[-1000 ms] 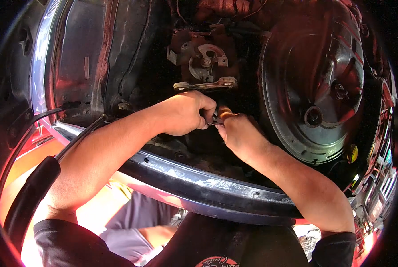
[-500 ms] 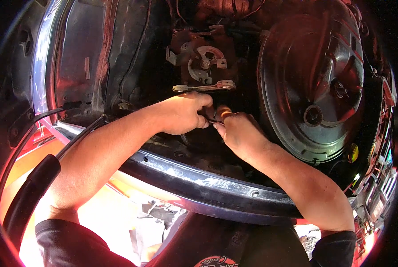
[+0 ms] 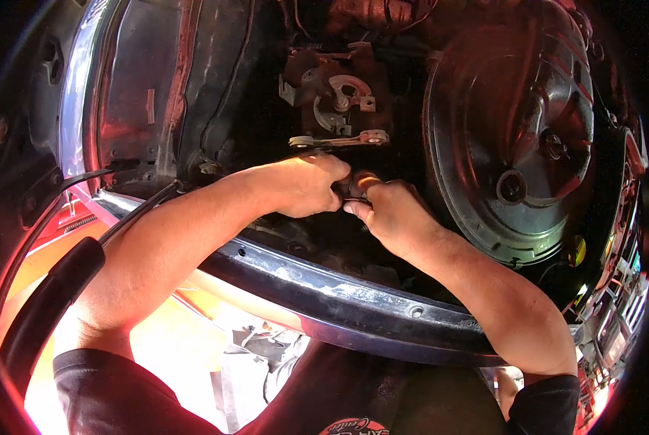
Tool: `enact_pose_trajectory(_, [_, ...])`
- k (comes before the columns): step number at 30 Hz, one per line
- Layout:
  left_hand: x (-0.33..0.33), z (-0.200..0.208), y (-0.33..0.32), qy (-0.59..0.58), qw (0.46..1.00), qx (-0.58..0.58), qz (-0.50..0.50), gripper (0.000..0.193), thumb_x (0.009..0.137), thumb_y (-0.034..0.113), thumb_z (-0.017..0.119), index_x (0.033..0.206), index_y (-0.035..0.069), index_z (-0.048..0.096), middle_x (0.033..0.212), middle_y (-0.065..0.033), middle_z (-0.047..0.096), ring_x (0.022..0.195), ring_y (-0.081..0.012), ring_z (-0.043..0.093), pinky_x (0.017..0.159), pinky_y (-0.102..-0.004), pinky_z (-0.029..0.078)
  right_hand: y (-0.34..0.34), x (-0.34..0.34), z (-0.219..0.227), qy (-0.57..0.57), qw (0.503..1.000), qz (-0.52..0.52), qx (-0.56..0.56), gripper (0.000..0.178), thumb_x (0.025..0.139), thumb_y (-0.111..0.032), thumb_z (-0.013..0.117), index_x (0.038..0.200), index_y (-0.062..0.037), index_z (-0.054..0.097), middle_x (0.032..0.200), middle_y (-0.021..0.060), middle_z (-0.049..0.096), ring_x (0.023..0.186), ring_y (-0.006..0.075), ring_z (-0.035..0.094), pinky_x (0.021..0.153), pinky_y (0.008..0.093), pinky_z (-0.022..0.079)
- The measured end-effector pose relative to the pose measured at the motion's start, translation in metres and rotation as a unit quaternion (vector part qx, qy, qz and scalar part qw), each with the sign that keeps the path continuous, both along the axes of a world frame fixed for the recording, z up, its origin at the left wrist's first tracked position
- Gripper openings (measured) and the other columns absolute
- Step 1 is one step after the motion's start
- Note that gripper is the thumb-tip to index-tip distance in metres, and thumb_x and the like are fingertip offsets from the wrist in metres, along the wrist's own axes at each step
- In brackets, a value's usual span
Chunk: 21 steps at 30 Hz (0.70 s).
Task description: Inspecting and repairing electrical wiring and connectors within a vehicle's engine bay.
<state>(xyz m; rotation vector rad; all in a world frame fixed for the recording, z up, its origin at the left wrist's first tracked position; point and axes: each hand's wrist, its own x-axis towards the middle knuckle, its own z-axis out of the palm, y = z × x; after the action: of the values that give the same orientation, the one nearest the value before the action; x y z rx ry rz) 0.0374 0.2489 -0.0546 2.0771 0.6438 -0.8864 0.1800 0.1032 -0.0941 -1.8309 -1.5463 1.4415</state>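
My left hand [image 3: 306,185] and my right hand [image 3: 395,212] meet in the middle of a dark car-body cavity. Both have their fingers pinched together. Between the fingertips is a small, thin, dark piece [image 3: 353,200], too shadowed for me to tell its kind; both hands seem to grip it. Just beyond my left hand lies a flat metal link arm [image 3: 339,139] with a round joint at each end. Farther back, a rusty bracket plate [image 3: 317,98] carries a curved metal quadrant [image 3: 351,98]. What lies beneath my fingers is hidden in shadow.
A large round black metal housing [image 3: 477,156] fills the right side. The body's shiny painted edge [image 3: 339,297] runs beneath my forearms. At the left, a black strut [image 3: 63,290] slants beside my left arm. A thin cable [image 3: 230,80] runs along the left inner panel.
The whole view has shifted slightly, with things sitting a little farther right. My hands stay together on the small piece, and my right thumb has moved slightly.
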Motion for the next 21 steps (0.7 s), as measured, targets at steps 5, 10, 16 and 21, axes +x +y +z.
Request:
enact_pose_trajectory(5, [-0.014,-0.013,0.009,-0.049,0.998,-0.042,-0.006,0.021,0.092,0.007,0.057,0.109,-0.001,0.067,0.111,-0.0248,0.07,0.11,-0.0414,0.066,0.093,-0.0475,0.052,-0.008,0.002,-0.009,0.016,0.997,-0.004,0.079,0.027,0.104,-0.024,0.06,0.098,0.0026,0.064,0.075,0.0245,0.067,0.076,0.0435,0.07,0.066,0.0494,0.054])
enact_pose_trajectory(10, [-0.009,-0.007,0.007,-0.02,0.999,-0.02,-0.02,0.017,0.094,0.007,0.057,0.106,0.002,0.068,0.103,-0.0207,0.073,0.104,-0.0409,0.068,0.089,-0.0472,0.052,-0.004,0.005,0.006,0.031,0.999,-0.007,0.043,0.024,0.104,-0.02,0.057,0.098,0.0021,0.063,0.071,0.0241,0.066,0.075,0.0439,0.07,0.065,0.0508,0.053])
enact_pose_trajectory(16, [-0.008,-0.008,0.004,-0.036,0.998,0.025,-0.035,0.019,0.093,0.01,0.059,0.108,0.003,0.069,0.105,-0.0228,0.072,0.106,-0.0398,0.067,0.091,-0.0464,0.052,-0.007,0.008,-0.007,0.074,0.991,0.027,0.105,0.017,0.103,-0.012,0.052,0.102,0.0025,0.061,0.077,0.0263,0.067,0.074,0.0442,0.069,0.066,0.0517,0.053])
enact_pose_trajectory(21, [-0.008,-0.005,0.006,-0.014,1.0,0.001,-0.025,0.025,0.092,0.015,0.064,0.113,0.002,0.068,0.109,-0.0242,0.071,0.112,-0.0415,0.066,0.096,-0.0462,0.051,-0.005,0.006,-0.001,0.023,1.0,0.006,0.007,0.018,0.103,-0.012,0.05,0.105,0.002,0.061,0.081,0.0255,0.066,0.079,0.0452,0.069,0.07,0.0513,0.052])
